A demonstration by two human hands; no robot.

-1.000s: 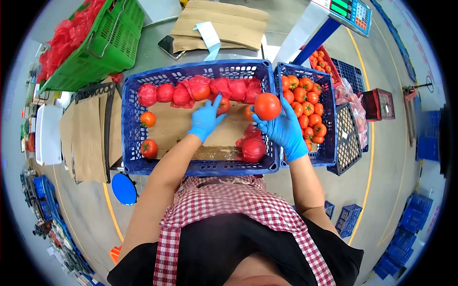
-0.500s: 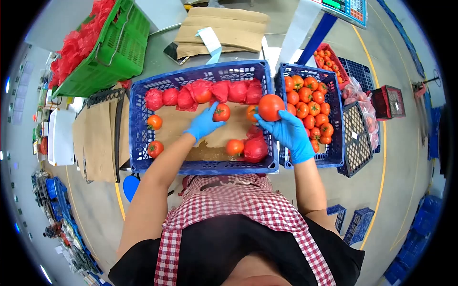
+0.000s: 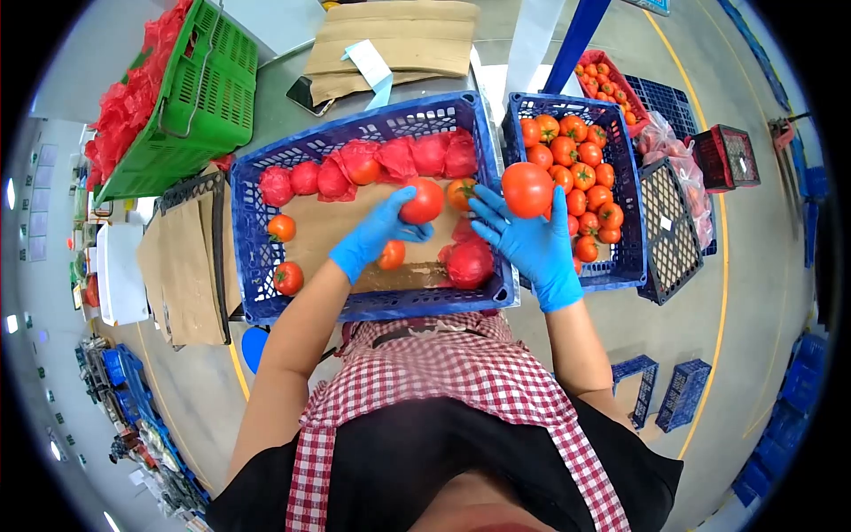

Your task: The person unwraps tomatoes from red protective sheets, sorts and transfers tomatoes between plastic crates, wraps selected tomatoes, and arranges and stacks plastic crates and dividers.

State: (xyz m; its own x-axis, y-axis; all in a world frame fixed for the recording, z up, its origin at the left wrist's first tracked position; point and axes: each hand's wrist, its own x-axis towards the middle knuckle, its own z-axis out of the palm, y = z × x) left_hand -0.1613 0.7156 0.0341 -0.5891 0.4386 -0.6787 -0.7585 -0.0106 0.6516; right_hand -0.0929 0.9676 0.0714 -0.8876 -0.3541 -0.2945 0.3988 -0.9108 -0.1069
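Note:
My left hand (image 3: 372, 235), in a blue glove, holds a red tomato (image 3: 422, 200) above the crate's cardboard floor. My right hand (image 3: 536, 246), also gloved, holds a larger-looking tomato (image 3: 526, 190) between thumb and fingers at the right wall of the blue crate (image 3: 372, 308). By its fingertips lies an orange-red tomato (image 3: 460, 193). Below my left hand is another loose tomato (image 3: 391, 255). A row of tomatoes in red wrapping (image 3: 335, 178) lines the crate's far side. One wrapped tomato (image 3: 469, 264) sits near the right front corner, and two bare tomatoes (image 3: 281, 229) lie at the left.
A second blue crate (image 3: 620, 282) full of tomatoes stands to the right. A green crate (image 3: 208, 97) with red wrapping (image 3: 133, 93) is at upper left. Flattened cardboard (image 3: 390, 40) lies behind. A blue post (image 3: 576, 44) rises beyond the second crate.
My left hand has closed on the tomato it was reaching over and raised it. My right hand has shifted slightly right with its tomato. The whole view has tilted a little.

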